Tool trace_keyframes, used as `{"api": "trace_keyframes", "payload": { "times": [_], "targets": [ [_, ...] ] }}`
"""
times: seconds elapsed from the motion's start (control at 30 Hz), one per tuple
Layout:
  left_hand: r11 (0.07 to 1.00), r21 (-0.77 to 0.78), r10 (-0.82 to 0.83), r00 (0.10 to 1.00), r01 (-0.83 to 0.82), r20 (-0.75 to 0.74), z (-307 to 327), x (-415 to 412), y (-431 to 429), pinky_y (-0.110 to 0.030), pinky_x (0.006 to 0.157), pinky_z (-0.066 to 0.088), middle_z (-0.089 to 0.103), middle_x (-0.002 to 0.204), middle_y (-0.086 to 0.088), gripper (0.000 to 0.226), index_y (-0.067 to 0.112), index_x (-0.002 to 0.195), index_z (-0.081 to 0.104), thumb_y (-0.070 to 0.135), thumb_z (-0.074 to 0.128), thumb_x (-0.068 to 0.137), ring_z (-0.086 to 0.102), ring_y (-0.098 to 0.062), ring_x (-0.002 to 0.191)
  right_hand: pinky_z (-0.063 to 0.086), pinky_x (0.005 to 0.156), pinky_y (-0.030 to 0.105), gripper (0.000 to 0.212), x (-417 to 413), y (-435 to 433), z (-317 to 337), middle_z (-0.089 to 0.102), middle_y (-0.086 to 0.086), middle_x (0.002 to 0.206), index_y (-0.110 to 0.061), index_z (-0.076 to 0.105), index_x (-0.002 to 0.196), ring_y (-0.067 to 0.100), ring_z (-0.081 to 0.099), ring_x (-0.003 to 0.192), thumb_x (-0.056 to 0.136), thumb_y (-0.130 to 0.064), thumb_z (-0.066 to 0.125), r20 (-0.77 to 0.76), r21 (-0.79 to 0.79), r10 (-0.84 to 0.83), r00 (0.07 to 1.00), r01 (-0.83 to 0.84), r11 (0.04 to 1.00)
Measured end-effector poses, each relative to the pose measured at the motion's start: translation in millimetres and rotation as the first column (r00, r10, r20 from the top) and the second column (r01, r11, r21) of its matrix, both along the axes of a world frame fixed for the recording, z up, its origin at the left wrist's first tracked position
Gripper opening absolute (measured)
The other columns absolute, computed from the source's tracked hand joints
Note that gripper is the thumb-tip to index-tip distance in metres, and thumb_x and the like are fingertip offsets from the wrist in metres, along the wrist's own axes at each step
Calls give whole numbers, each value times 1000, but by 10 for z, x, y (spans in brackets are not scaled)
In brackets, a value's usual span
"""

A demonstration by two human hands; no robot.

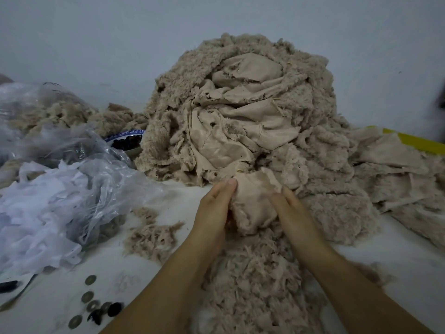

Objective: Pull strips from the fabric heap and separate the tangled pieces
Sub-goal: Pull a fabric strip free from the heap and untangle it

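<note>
A tall heap of beige fleecy fabric (245,109) rises against the wall, its smooth backing showing in the folds. At its foot both hands hold one beige fabric piece (254,203) that still touches the heap. My left hand (214,208) grips the piece's left edge, thumb on top. My right hand (292,210) holds its right edge, fingers tucked under the cloth. A pile of loose fleecy strips (255,280) lies between my forearms.
Clear plastic bags (60,189) with white and beige scraps fill the left side. A patterned bowl of dark beads (126,141) stands behind them. Several metal washers and black buttons (96,307) lie at the front left. Flat beige pieces (397,179) are stacked at right beside a yellow edge (414,141).
</note>
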State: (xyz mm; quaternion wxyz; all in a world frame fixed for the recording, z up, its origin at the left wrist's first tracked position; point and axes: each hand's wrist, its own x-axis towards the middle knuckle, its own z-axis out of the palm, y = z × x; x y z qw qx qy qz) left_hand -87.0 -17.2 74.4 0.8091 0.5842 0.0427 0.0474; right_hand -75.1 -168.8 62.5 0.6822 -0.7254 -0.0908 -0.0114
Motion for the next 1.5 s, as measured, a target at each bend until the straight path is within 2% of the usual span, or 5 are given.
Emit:
{"api": "trace_keyframes", "payload": {
  "times": [0.43,0.77,1.1,1.23,1.5],
  "targets": [
    [761,643,-189,977,83,98,-93,-22,3,-14,60,45,65,68,19,24,37,71,61,51,66,91,59,1,61,58,81,34,33,79,-64,74,77,3,101,-21,70,109,19,74,94,101,-45,50,-131,245,-241,962,267,932],
    [985,142,92,995,-96,35,208,373,-67,-25,63,57,78,87,-3,24,14,103,69,11,46,103,73,-17,76,47,53,17,28,216,-226,99,64,-12,58,-17,68,86,0,56,51,102,-22,46,-154,166,-333,930,357,919],
    [758,573,-257,951,310,-174,376,996,-1072,-30,62,37,57,73,-4,27,20,75,61,29,49,97,54,-17,71,43,64,35,19,520,-439,175,62,13,92,-10,58,92,27,58,81,102,-17,42,-160,-544,-100,982,-3,839],
    [721,594,-336,930,357,-152,489,1130,-1409,-31,94,45,59,135,-10,41,12,131,62,35,48,100,55,-25,123,48,77,37,24,738,-711,149,65,16,110,-8,61,118,35,62,100,103,-19,45,-127,-469,-230,965,146,871],
    [673,740,-118,987,2,106,53,1160,-1267,-31,106,44,61,127,-3,38,15,126,67,6,43,98,58,-20,119,42,79,28,28,931,-955,111,63,1,105,-18,66,107,20,59,97,100,-38,47,-84,-348,-354,932,305,886]
  ]
}}
